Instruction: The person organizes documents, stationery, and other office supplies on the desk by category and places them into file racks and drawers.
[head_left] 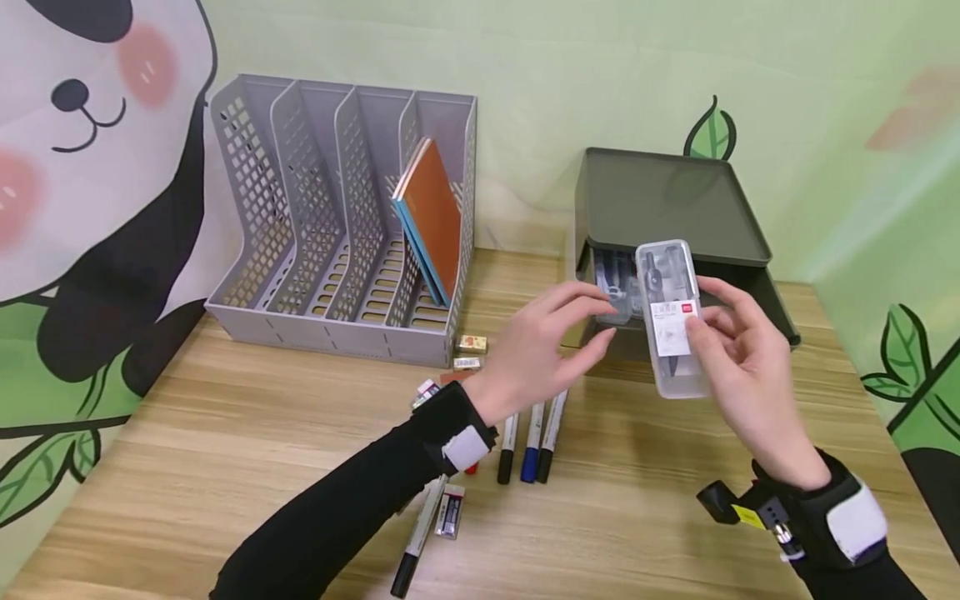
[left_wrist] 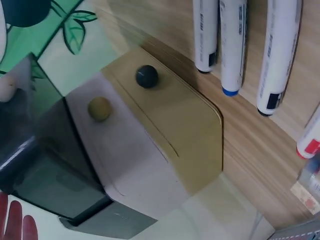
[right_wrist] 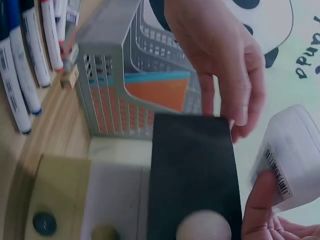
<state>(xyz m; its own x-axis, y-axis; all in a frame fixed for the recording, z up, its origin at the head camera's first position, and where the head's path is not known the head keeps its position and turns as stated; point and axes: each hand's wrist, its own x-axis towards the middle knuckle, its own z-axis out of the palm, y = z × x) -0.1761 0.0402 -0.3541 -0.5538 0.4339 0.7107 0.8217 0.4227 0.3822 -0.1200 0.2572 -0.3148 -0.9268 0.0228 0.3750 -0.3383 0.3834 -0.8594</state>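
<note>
My right hand (head_left: pixel 742 358) grips a clear plastic case (head_left: pixel 671 329) by its right side, thumb on the front. The case stands nearly upright, with a white label and a compass showing inside; its barcode side shows in the right wrist view. Left of it is my left hand (head_left: pixel 536 350), thumb and fingers apart with nothing between them. Behind both hands stands a dark drawer unit (head_left: pixel 667 200), its top drawer (head_left: pixel 783 317) pulled out. Clear plastic items (head_left: pixel 617 279) lie at that drawer's left side. Two lower drawers, lilac (left_wrist: pixel 130 150) and olive (left_wrist: pixel 175 110), are closed.
A grey file rack (head_left: pixel 337 333) stands at the back left, with orange and blue notebooks (head_left: pixel 435 225) leaning in its right slot. Several markers (head_left: pixel 534 442) and erasers (head_left: pixel 450 512) lie on the wooden table, some under my left arm.
</note>
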